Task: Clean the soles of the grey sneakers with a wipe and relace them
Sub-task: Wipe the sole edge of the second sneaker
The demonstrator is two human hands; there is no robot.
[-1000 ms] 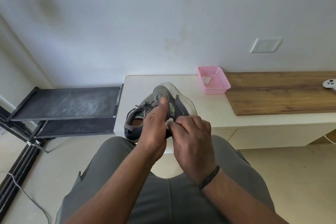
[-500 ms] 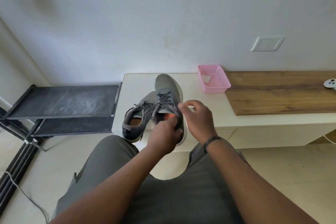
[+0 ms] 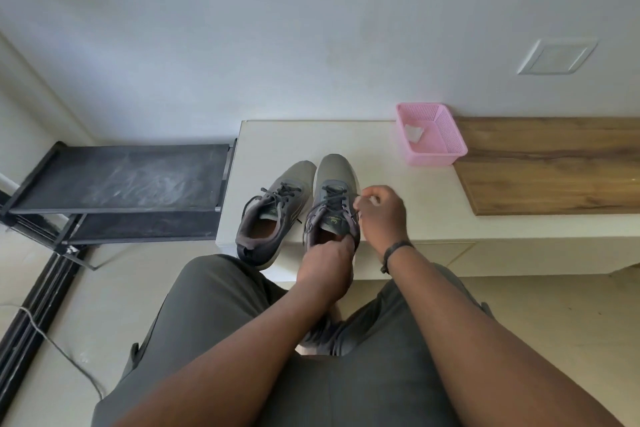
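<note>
White wall backs a pale worktop (image 3: 398, 184) where both grey sneakers stand side by side, toes toward twelve o'clock. At the right sneaker (image 3: 334, 198), the left hand (image 3: 327, 262) grips the heel collar at six o'clock, while the right hand (image 3: 381, 215) pinches something small and pale at its three o'clock side. Just beside it at nine o'clock is the left sneaker (image 3: 273, 215). A pink basket (image 3: 446, 149) holding a crumpled wipe (image 3: 414, 133) sits at two o'clock.
</note>
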